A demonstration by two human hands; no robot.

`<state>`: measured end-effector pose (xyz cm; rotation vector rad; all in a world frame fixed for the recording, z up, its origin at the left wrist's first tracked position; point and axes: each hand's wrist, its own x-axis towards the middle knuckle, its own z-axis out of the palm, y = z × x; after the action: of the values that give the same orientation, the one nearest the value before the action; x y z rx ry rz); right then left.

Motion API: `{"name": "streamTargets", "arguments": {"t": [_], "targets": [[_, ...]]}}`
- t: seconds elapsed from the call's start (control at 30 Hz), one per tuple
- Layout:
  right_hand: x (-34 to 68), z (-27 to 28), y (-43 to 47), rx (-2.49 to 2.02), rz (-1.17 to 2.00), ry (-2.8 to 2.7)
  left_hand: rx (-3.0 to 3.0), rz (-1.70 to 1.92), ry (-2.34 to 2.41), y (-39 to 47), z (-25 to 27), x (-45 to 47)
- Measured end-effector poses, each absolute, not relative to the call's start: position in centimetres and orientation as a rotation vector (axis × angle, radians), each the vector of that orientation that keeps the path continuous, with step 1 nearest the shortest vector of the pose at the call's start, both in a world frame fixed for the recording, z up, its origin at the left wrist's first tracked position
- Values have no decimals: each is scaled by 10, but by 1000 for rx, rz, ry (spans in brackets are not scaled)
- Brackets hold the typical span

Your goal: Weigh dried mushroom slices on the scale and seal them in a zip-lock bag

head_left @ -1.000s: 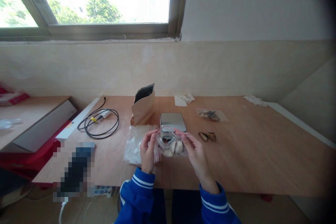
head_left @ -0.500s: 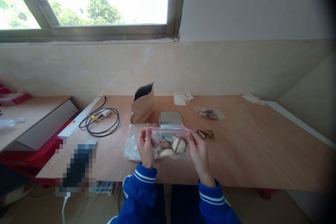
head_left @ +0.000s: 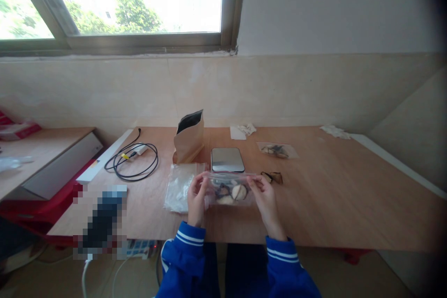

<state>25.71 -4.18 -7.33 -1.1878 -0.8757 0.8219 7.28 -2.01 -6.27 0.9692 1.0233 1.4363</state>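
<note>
A clear zip-top bag (head_left: 230,194) is stretched between my hands, with pale round slices and darker pieces inside it. My left hand (head_left: 197,198) pinches its upper left corner, while the upper right corner is between the fingers of my right hand (head_left: 263,200). Just beyond the bag lies a flat scale (head_left: 227,159) with a metal top. Left of my left hand is a stack of clear plastic bags (head_left: 178,188). Two dark-edged dried pieces (head_left: 275,177) rest on the table beyond my right hand.
Behind the stack stands an open brown paper pouch (head_left: 189,139). A second filled clear bag (head_left: 277,150) lies at the back right, near white crumpled tissue (head_left: 247,129). On the left are a coiled black cable (head_left: 131,163) and a blurred-out dark device (head_left: 104,221).
The bag has been lowered and tilted flatter, and its contents have shifted so more dark pieces show. More of the scale is visible. Both hands keep their pinch.
</note>
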Motion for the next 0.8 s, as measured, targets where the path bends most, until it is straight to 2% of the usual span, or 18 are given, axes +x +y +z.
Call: {"name": "streamTargets", "arguments": {"t": [0.33,0.6,0.8], "targets": [[280,-84,-47,-1257,893,-1062,1014,1439,1144,-19,-68,65],[277,-82,-49,-1306,709,-1070,1455,1457,1391,-20,-69,51],[274,-79,-50,-1335,592,-1099,1459,1476,1387,-22,-65,51]]}}
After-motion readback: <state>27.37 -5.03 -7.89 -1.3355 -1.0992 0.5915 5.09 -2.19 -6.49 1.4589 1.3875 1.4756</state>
